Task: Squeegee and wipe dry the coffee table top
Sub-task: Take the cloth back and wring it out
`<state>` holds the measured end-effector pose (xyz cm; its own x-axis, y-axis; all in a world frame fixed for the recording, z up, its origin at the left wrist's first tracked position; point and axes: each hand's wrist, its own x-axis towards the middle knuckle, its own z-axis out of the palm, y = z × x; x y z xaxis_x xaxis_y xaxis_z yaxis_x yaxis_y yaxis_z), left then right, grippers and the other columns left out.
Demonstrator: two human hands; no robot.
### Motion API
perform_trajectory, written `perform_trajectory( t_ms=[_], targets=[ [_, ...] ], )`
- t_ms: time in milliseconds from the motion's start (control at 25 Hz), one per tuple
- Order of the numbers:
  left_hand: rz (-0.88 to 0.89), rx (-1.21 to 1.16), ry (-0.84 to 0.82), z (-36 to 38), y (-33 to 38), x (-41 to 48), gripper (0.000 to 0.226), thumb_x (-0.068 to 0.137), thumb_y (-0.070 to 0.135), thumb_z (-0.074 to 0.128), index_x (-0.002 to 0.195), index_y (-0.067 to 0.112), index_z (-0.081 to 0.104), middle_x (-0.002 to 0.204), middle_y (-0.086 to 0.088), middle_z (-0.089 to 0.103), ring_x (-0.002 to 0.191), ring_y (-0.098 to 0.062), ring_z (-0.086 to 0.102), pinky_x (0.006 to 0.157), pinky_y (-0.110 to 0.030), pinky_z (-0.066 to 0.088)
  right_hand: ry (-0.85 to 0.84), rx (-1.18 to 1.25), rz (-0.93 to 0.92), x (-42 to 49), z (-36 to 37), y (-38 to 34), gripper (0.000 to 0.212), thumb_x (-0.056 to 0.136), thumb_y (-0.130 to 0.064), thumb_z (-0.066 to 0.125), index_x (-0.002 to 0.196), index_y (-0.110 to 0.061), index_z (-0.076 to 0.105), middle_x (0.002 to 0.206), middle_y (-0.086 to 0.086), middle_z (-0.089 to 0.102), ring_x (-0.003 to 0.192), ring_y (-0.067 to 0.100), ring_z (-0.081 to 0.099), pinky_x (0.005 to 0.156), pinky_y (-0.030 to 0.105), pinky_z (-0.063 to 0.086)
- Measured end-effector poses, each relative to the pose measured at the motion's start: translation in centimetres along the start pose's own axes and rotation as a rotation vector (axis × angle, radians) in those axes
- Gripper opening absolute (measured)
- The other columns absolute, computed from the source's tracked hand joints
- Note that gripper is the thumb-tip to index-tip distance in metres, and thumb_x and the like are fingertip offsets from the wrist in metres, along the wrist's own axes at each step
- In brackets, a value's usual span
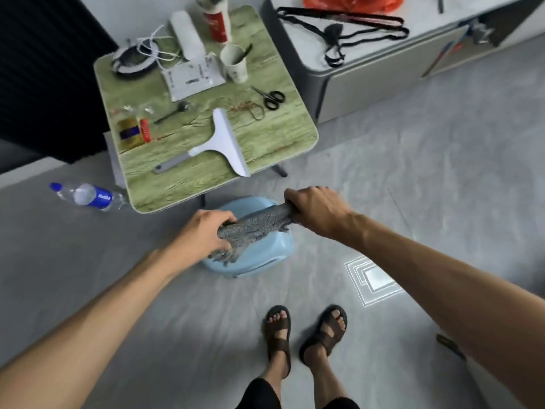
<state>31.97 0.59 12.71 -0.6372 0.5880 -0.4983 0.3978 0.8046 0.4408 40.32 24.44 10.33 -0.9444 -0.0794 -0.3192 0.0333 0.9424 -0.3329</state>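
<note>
A grey cloth [256,225] is stretched and twisted between both hands over a light blue basin [265,261] on the floor. My left hand [203,231] grips its lower left end, my right hand [315,208] its upper right end. Beyond the basin stands the small coffee table [165,190] with a green wood-grain top. A white squeegee [224,140] with a grey handle lies flat on the table's near half, apart from both hands.
The table also carries black scissors [272,97], a paper cup [236,64], a white packet [188,78], a red-and-white can [216,22], a coiled cable [135,59] and small jars [129,132]. A plastic water bottle [88,196] lies on the floor at left. A grey cabinet [368,72] stands at right.
</note>
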Motion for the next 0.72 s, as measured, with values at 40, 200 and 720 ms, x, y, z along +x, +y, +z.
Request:
perform_trajectory(
  t_ms=[40,200,720],
  targets=[
    [-0.02,-0.015,0.092,-0.2,-1.1,-0.1,0.039,0.065,0.003,0.083,0.102,0.006,0.07,0.095,-0.007,0.068,0.088,-0.021,0.061,0.066,-0.016,0.029,0.041,-0.012,-0.013,0.5,0.3,-0.9,0.016,0.087,-0.022,0.058,0.099,-0.014,0.051,0.096,0.008,0.068,0.087,0.038,0.063,0.061,0.035,0.033],
    [-0.069,-0.024,0.218,1.6,-6.9,-0.3,0.025,0.067,0.006,0.082,0.088,0.004,0.069,0.082,-0.014,0.062,0.081,-0.03,0.058,0.066,-0.026,0.032,0.111,0.005,-0.005,2.2,4.9,-4.5,0.011,0.087,-0.008,0.051,0.097,-0.014,0.051,0.085,0.007,0.065,0.079,0.038,0.064,0.058,0.036,0.035],
    [-0.219,-0.091,-0.035,12.4,-23.1,13.0,0.026,0.086,0.02,0.068,0.112,0.017,0.066,0.103,-0.015,0.071,0.096,-0.031,0.067,0.076,-0.032,0.047,-0.115,0.161,0.302,18.2,20.8,-1.6,0.025,0.088,-0.018,0.058,0.112,-0.018,0.061,0.105,0.012,0.069,0.096,0.034,0.065,0.093,0.036,0.04]
  ],
)
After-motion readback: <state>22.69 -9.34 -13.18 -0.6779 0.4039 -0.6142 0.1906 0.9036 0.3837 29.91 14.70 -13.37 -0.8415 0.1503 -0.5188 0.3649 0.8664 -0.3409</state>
